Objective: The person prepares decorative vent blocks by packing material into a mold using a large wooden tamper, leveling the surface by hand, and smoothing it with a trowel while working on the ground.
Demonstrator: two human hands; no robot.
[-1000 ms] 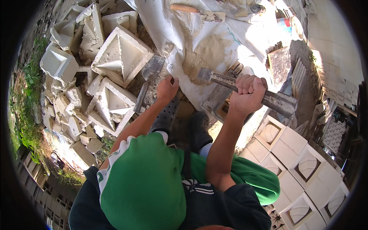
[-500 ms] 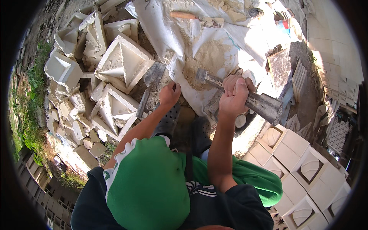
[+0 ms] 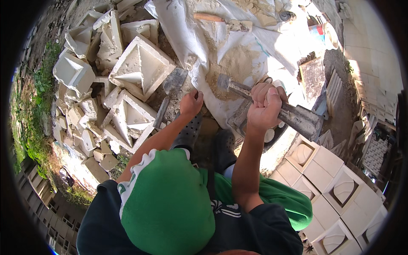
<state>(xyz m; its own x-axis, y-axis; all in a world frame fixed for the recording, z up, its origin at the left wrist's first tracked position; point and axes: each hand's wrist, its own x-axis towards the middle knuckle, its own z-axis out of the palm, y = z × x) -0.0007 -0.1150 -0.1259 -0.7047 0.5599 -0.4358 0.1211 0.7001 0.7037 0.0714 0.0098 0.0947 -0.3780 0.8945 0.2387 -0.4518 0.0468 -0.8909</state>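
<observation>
My right hand (image 3: 267,105) is wrapped round a grey, dust-caked tool (image 3: 299,119). It slants from a small block-like end at the upper left to a broader, ridged end at the lower right; its exact kind is unclear. My left hand (image 3: 191,103) is closed beside the edge of a white sheet (image 3: 202,68), low over the rubble. Whatever its curled fingers may hold is too small to tell. Just left of that hand lies a grey flat blade (image 3: 175,80), with a grey bar (image 3: 162,112) below it.
Broken cream blocks (image 3: 142,68) with triangular hollows are heaped at left. A wooden-handled trowel (image 3: 209,17) rests on the dusty sheet. Rows of cream vent blocks (image 3: 335,180) stand at lower right. A bucket (image 3: 330,36) lies at upper right. My clogs (image 3: 224,148) are between my arms.
The view has shifted slightly, moving the scene a little to the right. My right hand and its tool appear slightly farther right; my left hand stays closed by the sheet.
</observation>
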